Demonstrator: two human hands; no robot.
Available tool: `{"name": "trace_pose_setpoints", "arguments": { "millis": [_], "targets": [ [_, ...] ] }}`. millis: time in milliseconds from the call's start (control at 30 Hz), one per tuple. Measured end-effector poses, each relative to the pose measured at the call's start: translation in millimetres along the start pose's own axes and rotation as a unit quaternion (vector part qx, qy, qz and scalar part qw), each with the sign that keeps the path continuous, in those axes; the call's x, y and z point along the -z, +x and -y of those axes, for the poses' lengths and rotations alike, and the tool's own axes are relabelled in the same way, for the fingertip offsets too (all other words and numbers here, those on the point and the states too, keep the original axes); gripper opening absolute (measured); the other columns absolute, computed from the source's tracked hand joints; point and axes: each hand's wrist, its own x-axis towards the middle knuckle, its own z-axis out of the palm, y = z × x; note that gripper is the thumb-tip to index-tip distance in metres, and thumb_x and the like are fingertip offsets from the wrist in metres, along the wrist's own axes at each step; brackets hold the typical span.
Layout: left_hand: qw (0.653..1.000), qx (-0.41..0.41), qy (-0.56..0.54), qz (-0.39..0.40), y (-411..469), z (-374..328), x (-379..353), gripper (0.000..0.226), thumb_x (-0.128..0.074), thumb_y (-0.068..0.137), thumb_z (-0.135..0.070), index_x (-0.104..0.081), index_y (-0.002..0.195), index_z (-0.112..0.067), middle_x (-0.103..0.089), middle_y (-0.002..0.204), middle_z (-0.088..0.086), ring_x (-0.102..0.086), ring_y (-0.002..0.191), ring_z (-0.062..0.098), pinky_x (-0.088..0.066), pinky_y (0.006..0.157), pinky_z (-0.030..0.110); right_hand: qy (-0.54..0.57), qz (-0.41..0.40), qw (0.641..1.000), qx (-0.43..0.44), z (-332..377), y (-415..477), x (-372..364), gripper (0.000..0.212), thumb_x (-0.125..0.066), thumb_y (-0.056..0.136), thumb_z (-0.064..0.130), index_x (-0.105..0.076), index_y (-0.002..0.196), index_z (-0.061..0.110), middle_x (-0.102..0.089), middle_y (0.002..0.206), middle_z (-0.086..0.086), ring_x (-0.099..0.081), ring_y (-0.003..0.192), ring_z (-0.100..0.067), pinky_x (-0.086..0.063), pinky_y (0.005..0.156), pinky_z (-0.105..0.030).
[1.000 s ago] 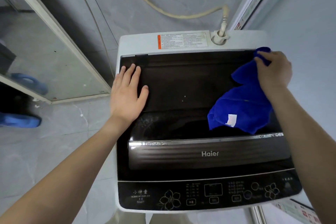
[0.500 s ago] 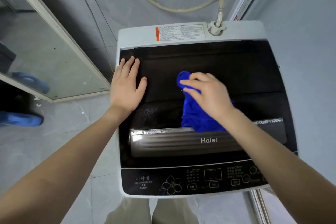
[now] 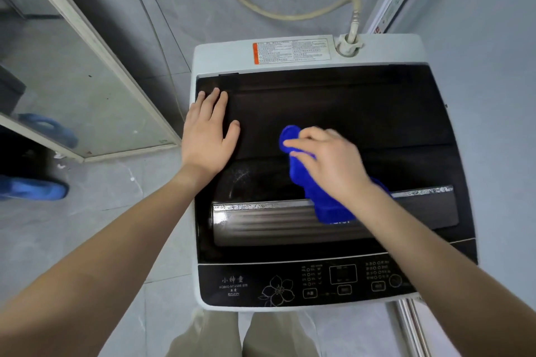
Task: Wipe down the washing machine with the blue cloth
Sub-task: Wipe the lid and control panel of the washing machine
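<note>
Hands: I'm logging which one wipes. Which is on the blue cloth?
The right hand, atop the blue cloth; the left hand lies flat and bare on the dark lid.
</note>
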Motion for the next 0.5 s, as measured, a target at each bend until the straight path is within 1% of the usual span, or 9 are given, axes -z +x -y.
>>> {"name": "trace_pose_setpoints", "arguments": {
  "millis": [67, 100, 167, 233, 267, 300, 367, 433, 500],
  "targets": [
    [1.000, 0.002, 0.003, -0.001, 1, -1, -1, 0.062, -0.038, 0.097, -0.040, -0.037, 0.152, -0.011, -0.033, 0.160, 0.008, -0.018, 0.151, 0.030, -0.014, 0.124, 0.043, -0.003, -0.037, 0.998, -0.060, -20, 4, 8, 0.027, -0.062, 0.096, 0.022, -0.069, 0.121, 0.025, -0.064, 0.112, 0.004, -0.058, 0.093, -0.022, -0.052, 0.079, -0.035],
    [1.000, 0.005, 0.005, -0.001, 1, -1, -1, 0.062, -0.038, 0.097, -0.040, -0.037, 0.152, -0.011, -0.032, 0.160, 0.008, -0.018, 0.151, 0.030, -0.014, 0.124, 0.043, 0.001, -0.047, 0.996, -0.079, -18, 5, 7, 0.027, -0.061, 0.096, 0.021, -0.069, 0.122, 0.023, -0.064, 0.112, 0.003, -0.058, 0.095, -0.022, -0.052, 0.082, -0.036],
    [1.000, 0.006, 0.008, 0.002, 1, -3, 0, 0.062, -0.038, 0.097, -0.039, -0.036, 0.152, -0.011, -0.032, 0.160, 0.008, -0.017, 0.151, 0.030, -0.014, 0.124, 0.044, -0.010, -0.041, 0.996, -0.072, -1, -2, -2, 0.028, -0.062, 0.095, 0.018, -0.069, 0.122, 0.018, -0.064, 0.110, -0.001, -0.058, 0.092, -0.026, -0.053, 0.080, -0.041],
    [1.000, 0.004, 0.008, 0.002, 0, -5, 0, 0.062, -0.039, 0.097, -0.038, -0.037, 0.152, -0.010, -0.032, 0.160, 0.009, -0.018, 0.151, 0.031, -0.014, 0.124, 0.043, -0.021, -0.011, 0.999, -0.027, 16, -16, -8, 0.029, -0.064, 0.093, 0.017, -0.069, 0.122, 0.018, -0.065, 0.107, -0.002, -0.058, 0.086, -0.026, -0.055, 0.073, -0.041],
    [1.000, 0.004, 0.007, 0.001, 1, -5, 1, 0.062, -0.039, 0.097, -0.037, -0.037, 0.152, -0.009, -0.033, 0.159, 0.010, -0.018, 0.150, 0.031, -0.014, 0.124, 0.043, -0.021, 0.006, 1.000, -0.018, 17, -18, -6, 0.030, -0.064, 0.093, 0.018, -0.069, 0.122, 0.019, -0.065, 0.107, 0.000, -0.058, 0.086, -0.024, -0.056, 0.072, -0.040],
    [1.000, 0.005, 0.008, 0.001, 1, -4, 1, 0.061, -0.039, 0.097, -0.037, -0.037, 0.152, -0.009, -0.033, 0.159, 0.010, -0.018, 0.150, 0.031, -0.014, 0.124, 0.043, -0.019, 0.007, 1.000, -0.021, 13, -13, -2, 0.029, -0.062, 0.095, 0.019, -0.068, 0.123, 0.022, -0.065, 0.108, 0.001, -0.057, 0.087, -0.023, -0.055, 0.073, -0.039],
    [1.000, 0.006, 0.012, 0.000, 1, -4, 1, 0.061, -0.039, 0.097, -0.037, -0.037, 0.152, -0.010, -0.032, 0.160, 0.009, -0.018, 0.151, 0.031, -0.013, 0.124, 0.042, -0.016, -0.012, 0.998, -0.058, 2, 11, 2, 0.029, -0.056, 0.098, 0.023, -0.066, 0.126, 0.025, -0.064, 0.112, 0.002, -0.056, 0.094, -0.021, -0.053, 0.079, -0.037],
    [1.000, 0.004, 0.013, 0.003, 0, -4, 1, 0.059, -0.040, 0.099, -0.036, -0.036, 0.153, -0.010, -0.031, 0.160, 0.009, -0.017, 0.151, 0.031, -0.013, 0.124, 0.043, -0.016, -0.022, 0.996, -0.088, -4, 28, 0, 0.030, -0.053, 0.101, 0.024, -0.065, 0.128, 0.025, -0.062, 0.116, 0.002, -0.056, 0.100, -0.019, -0.052, 0.083, -0.034],
    [1.000, 0.000, 0.015, 0.007, 0, -4, 1, 0.058, -0.043, 0.101, -0.034, -0.035, 0.153, -0.010, -0.030, 0.161, 0.009, -0.016, 0.151, 0.030, -0.013, 0.124, 0.043, -0.021, -0.016, 0.996, -0.090, 0, 21, -5, 0.031, -0.053, 0.100, 0.023, -0.064, 0.129, 0.023, -0.062, 0.118, 0.002, -0.057, 0.102, -0.019, -0.053, 0.084, -0.035]
  ]
}}
